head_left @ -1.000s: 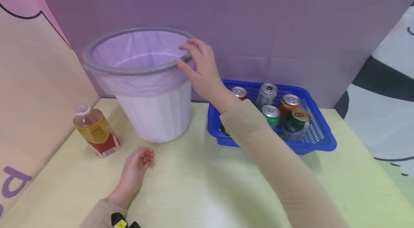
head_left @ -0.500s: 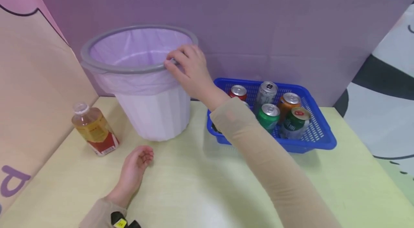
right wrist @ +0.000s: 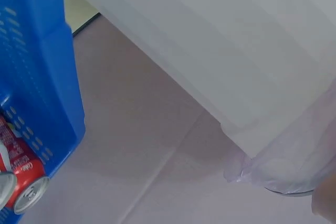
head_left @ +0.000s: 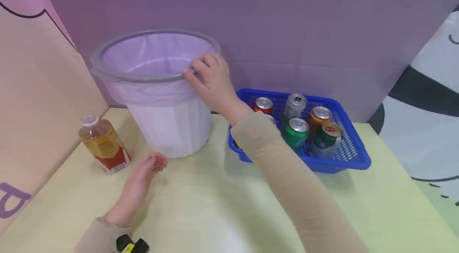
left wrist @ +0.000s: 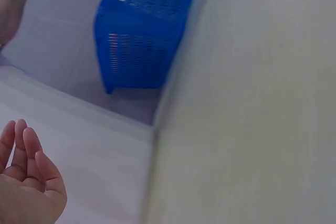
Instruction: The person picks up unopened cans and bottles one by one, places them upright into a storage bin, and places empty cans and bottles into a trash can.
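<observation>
My right hand point(head_left: 212, 82) grips the grey rim point(head_left: 134, 77) of a white trash can point(head_left: 168, 127) in the head view, fingers curled over the edge and thumb outside. A pale purple liner bag point(head_left: 150, 93) lines the can and folds down over its outside; the right wrist view shows the liner point(right wrist: 294, 163) beside a sliver of that hand. My left hand point(head_left: 145, 167) is by the can's base, palm turned inward, fingers loosely bent and holding nothing. In the left wrist view, the left hand point(left wrist: 31, 187) overlaps the can's white side.
A blue plastic basket point(head_left: 328, 167) on the right holds several drink cans, among them a green can point(head_left: 296, 133) and an orange can point(head_left: 318, 117). Left of the trash can stands a bottle of amber drink point(head_left: 105, 147). A purple backdrop point(head_left: 322, 38) rises behind the table.
My right hand, fingers spread at the rim before, has shifted left and curled its fingers over it. My left hand has moved slightly up and left. The trash can stays in place.
</observation>
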Tool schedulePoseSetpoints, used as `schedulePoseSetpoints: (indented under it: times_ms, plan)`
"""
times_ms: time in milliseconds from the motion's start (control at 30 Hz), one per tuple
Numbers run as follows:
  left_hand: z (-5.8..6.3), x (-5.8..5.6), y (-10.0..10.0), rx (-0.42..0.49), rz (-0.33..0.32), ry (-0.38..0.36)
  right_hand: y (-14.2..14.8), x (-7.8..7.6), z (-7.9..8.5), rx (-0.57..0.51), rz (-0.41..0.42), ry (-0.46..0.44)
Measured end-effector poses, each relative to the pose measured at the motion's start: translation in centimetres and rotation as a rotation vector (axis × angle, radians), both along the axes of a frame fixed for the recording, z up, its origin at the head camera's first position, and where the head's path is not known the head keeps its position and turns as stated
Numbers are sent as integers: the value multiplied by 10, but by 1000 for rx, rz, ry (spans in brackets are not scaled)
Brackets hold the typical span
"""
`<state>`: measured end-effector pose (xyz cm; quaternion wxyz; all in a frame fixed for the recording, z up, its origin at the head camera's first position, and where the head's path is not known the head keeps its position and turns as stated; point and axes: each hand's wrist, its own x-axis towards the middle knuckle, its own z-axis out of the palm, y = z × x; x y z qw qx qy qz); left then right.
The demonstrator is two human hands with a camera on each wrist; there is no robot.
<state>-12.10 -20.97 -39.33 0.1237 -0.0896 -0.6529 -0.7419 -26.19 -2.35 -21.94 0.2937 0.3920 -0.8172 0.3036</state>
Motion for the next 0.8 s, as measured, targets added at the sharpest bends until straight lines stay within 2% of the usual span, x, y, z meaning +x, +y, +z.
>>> schedulePoseSetpoints:
  times_ms: [67, 133, 200, 300, 333, 400, 467, 500, 567, 600, 667, 800]
  plan:
    - [13, 1, -3, 36, 58, 92, -2, 1, 0, 5, 0, -2]
    - [26, 1, -7, 117, 160, 201, -4, 1, 0, 8, -5, 6]
    - [38, 1, -11, 213, 312, 309, -6, 2, 0, 12, -12, 12]
    - [51, 0, -21, 285, 566, 480, -7, 2, -1, 20, -21, 5]
    - [55, 0, -25, 282, 650, 517, -7, 3, -1, 22, -22, -2]
    - [61, 0, -34, 208, 845, 530, -6, 3, 0, 25, -24, -16]
    - [65, 0, -44, 88, 1004, 486, -5, 3, 1, 27, -25, -28]
    - [66, 1, -50, 20, 1060, 451, -4, 3, 2, 27, -25, -30]
    - [65, 2, -64, -118, 1122, 365, -4, 3, 3, 29, -26, -28]
    - [64, 3, -70, -171, 1124, 310, -4, 2, 3, 31, -27, -27]
    - [62, 4, -81, -234, 1088, 204, -5, 3, 3, 35, -26, -27]
    - [62, 8, -94, -280, 984, -114, -6, 4, 1, 42, -24, -36]
